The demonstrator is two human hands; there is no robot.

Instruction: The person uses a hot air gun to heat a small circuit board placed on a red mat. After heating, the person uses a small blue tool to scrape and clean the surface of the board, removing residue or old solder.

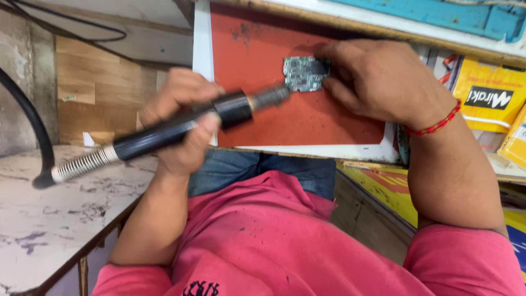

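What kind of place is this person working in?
Probably a small electronics repair shop. The left hand holds a hot-air tool over a little green circuit board on a red mat, and the right hand steadies the board.

Short-sleeved pink cotton shirt filling the lower centre and right of the frame, flecked with small dark specks, with a dark printed mark at the bottom edge. Blue denim trousers showing just above the shirt at centre. Thin red beaded thread bracelet around the wrist at right. Bare forearms, sleeves ending near the lower corners.
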